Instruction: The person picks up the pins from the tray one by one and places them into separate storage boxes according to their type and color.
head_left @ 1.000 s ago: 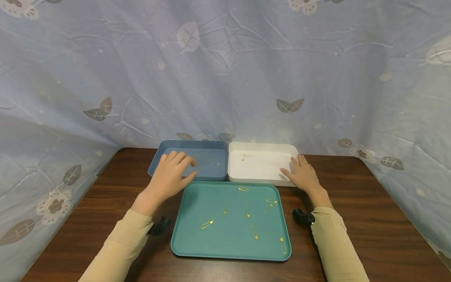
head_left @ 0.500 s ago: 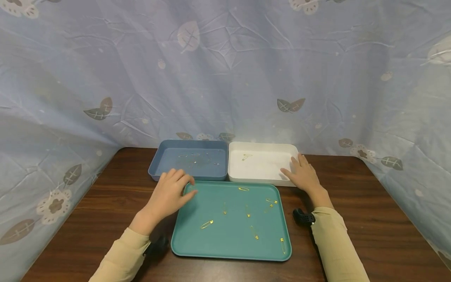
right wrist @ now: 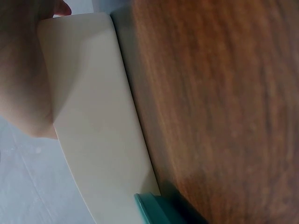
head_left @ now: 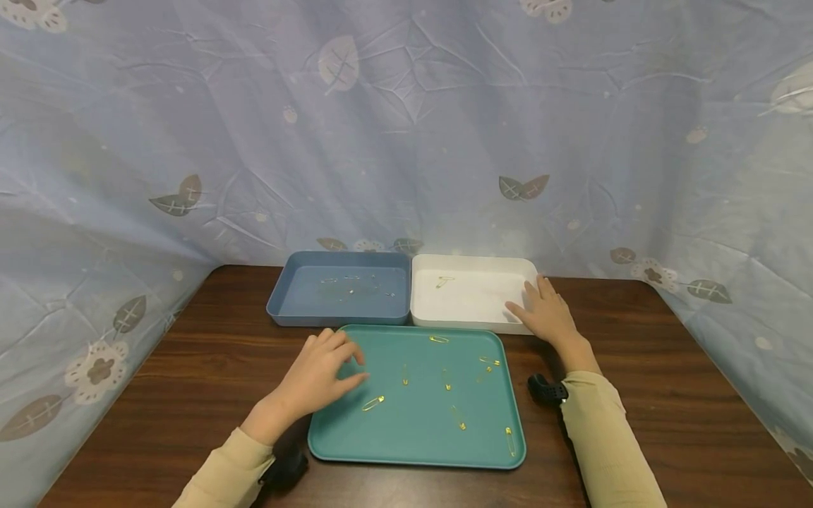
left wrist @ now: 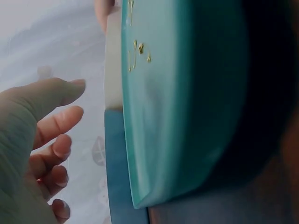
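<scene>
Since 1 sec ago my L hand (head_left: 320,374) has come back toward me from the blue tray (head_left: 346,258) to over the green tray's (head_left: 413,441) left side; R hand (head_left: 547,317) hasn't budged. Nearest gold pin (head_left: 373,403) lies on the green tray, just right of L fingertips & a bit nearer me, long axis diagonal, head end far-right. L's clearly the closer hand: thumb & index apart, nothing btwn. Other pins (head_left: 462,426) lie mostly farther R. My R fingers are spread at the white tray's (head_left: 489,293) right end, pinching nothing.
</scene>
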Demonstrator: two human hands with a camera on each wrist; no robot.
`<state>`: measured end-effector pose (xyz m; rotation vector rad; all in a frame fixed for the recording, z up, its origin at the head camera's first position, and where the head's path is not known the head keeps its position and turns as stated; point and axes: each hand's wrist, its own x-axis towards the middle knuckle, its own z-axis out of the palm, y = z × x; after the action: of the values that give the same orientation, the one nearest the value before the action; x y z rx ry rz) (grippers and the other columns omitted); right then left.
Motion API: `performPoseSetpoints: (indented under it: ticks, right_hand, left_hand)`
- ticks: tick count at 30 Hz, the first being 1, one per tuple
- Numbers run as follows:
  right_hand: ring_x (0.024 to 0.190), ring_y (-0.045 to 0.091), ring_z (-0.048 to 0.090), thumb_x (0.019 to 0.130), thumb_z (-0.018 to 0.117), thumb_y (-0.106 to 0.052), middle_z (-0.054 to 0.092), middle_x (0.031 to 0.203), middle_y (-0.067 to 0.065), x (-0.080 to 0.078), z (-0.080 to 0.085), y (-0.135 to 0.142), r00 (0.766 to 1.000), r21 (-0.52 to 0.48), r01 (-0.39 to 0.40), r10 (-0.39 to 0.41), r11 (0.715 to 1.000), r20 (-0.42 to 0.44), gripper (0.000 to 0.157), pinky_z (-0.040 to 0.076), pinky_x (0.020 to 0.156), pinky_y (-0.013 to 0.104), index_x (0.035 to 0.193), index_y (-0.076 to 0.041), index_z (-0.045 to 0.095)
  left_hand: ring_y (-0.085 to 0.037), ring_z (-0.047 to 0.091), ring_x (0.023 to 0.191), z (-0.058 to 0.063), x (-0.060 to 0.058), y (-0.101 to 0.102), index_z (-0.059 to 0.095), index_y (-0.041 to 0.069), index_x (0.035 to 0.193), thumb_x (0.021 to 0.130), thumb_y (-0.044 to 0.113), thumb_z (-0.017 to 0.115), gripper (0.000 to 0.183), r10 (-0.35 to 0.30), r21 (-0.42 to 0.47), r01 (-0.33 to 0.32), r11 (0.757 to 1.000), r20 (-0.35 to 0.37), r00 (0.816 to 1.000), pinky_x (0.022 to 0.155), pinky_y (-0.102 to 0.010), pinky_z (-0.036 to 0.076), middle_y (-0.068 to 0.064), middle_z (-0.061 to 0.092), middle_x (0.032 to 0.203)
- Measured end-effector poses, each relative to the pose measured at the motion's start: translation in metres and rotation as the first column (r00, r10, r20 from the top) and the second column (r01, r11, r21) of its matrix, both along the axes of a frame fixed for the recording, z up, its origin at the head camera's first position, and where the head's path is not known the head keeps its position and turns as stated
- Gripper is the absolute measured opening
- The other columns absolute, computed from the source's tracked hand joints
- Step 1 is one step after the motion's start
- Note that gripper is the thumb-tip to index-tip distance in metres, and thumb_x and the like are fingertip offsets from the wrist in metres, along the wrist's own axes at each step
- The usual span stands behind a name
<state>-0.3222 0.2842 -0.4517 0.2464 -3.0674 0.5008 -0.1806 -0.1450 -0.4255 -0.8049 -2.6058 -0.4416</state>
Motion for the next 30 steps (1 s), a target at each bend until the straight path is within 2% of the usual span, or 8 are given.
performPoseSetpoints:
  ticks: [7,16,23,30]
  right_hand:
    - [0.148,0.048,0.006,0.098,0.042,-0.057,0.005,0.160,0.031,0.000,0.003,-0.001,1.000,0.003,0.001,-0.001,1.000,0.001,0.084,0.012,0.116,0.065,0.152,0.004,0.022]
    - [0.148,0.048,0.005,0.098,0.041,-0.056,0.003,0.160,0.031,0.000,0.002,-0.001,1.000,0.007,-0.005,0.005,1.000,0.009,0.084,0.011,0.116,0.065,0.153,0.004,0.020]
    - [0.148,0.049,0.006,0.098,0.042,-0.055,0.004,0.160,0.031,0.000,0.002,-0.001,1.000,0.007,-0.005,0.005,1.000,0.001,0.083,0.012,0.116,0.066,0.152,0.005,0.021]
    - [0.148,0.048,0.006,0.098,0.041,-0.055,0.005,0.160,0.031,0.001,0.002,-0.001,1.000,0.000,-0.003,0.003,1.000,0.004,0.084,0.011,0.116,0.065,0.152,0.005,0.021]
  left_hand:
    - [-0.008,0.040,0.079,-0.004,0.008,0.003,0.066,0.022,0.088,0.076,0.038,0.082,0.026,-0.035,-0.032,0.039,0.999,0.125,0.992,0.071,-0.026,0.027,0.005,0.057,0.088]
    - [-0.006,0.034,0.076,-0.008,0.014,0.005,0.065,0.024,0.084,0.077,0.042,0.080,0.024,-0.064,-0.100,0.090,0.991,0.240,0.969,0.070,-0.025,0.025,0.010,0.049,0.079]
    - [-0.006,0.036,0.077,-0.007,0.013,0.006,0.065,0.025,0.082,0.079,0.038,0.079,0.019,-0.083,-0.133,0.123,0.983,0.273,0.958,0.070,-0.024,0.027,0.012,0.049,0.079]
    - [-0.005,0.038,0.077,-0.004,0.010,0.009,0.063,0.026,0.077,0.082,0.031,0.077,0.015,-0.138,-0.146,0.182,0.972,0.270,0.953,0.069,-0.023,0.028,0.013,0.051,0.078]
